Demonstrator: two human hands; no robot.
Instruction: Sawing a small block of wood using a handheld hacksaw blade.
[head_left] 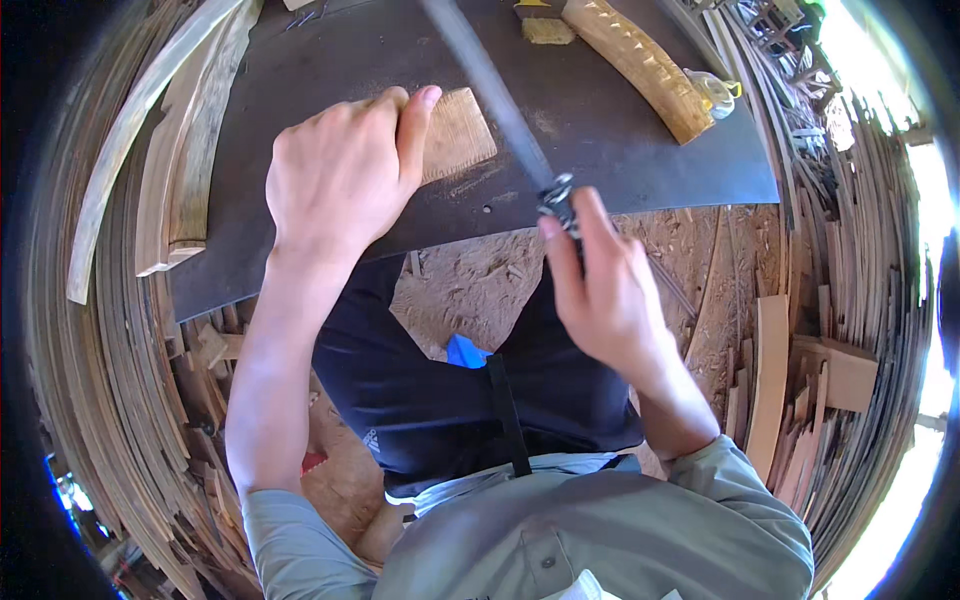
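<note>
On the dark table, my left hand (pixel 345 170) is closed over a pale wooden block (pixel 460 138). Its fingers curl down out of sight, and the thumb points away from me along the block's near side. To the right, my right hand (pixel 605 275) grips the dark handle of a long, narrow grey-bladed tool (pixel 495 90). The blade slants up and left past the block's right edge, apart from it in the picture. Motion blurs it, so I cannot tell whether it is a file or a saw.
A curved, notched wooden piece (pixel 645 70) lies at the far right, beside a clear plastic object (pixel 712 93). Long curved boards (pixel 190 140) rest at the left. The dark table (pixel 620 170) ends just before my knees. Stacked timber (pixel 870 230) lines both sides.
</note>
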